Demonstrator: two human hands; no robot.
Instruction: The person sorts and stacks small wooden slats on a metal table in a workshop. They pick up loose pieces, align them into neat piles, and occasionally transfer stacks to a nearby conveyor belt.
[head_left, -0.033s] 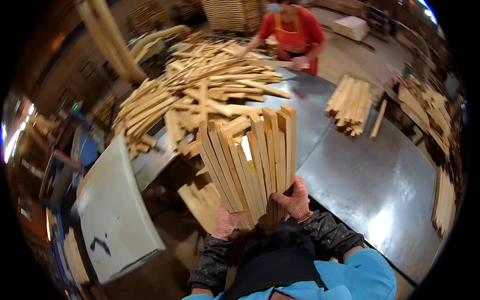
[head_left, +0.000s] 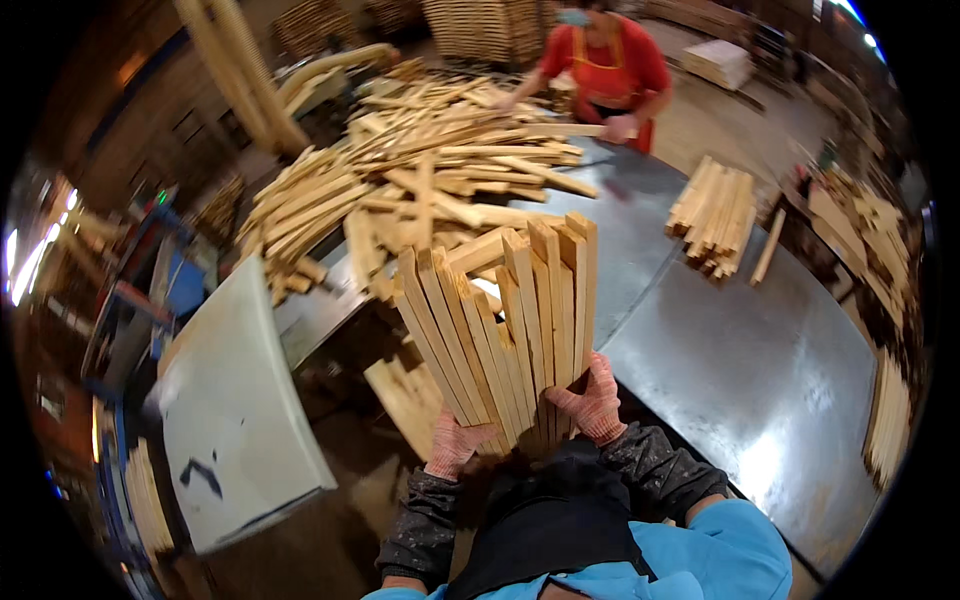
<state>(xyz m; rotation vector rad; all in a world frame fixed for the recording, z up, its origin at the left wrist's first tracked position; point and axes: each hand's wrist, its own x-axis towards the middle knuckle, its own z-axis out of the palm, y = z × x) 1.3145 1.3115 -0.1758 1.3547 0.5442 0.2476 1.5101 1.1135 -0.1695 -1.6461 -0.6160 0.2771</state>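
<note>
A bundle of wooden slats [head_left: 505, 345] stands nearly upright in front of my body, held between both hands. My left hand [head_left: 456, 443], in a pinkish knit glove, grips its lower left side. Gloved the same way, my right hand [head_left: 594, 402] clasps the lower right side, its thumb laid across the front. The slats' tops are uneven and fan apart, with a gap near the middle. My left fingers are partly hidden behind the wood.
A metal table [head_left: 740, 350] spreads to the right, bearing a neat slat stack [head_left: 713, 215] and a single slat [head_left: 768, 247]. A loose slat heap [head_left: 410, 175] covers its far left. Across stands a co-worker [head_left: 608, 70] in red, holding a slat. A pale panel [head_left: 235, 400] slants at left.
The surroundings sit slightly farther right and lower in the picture, as the view has turned a little. Both my hands still hold the slat bundle.
</note>
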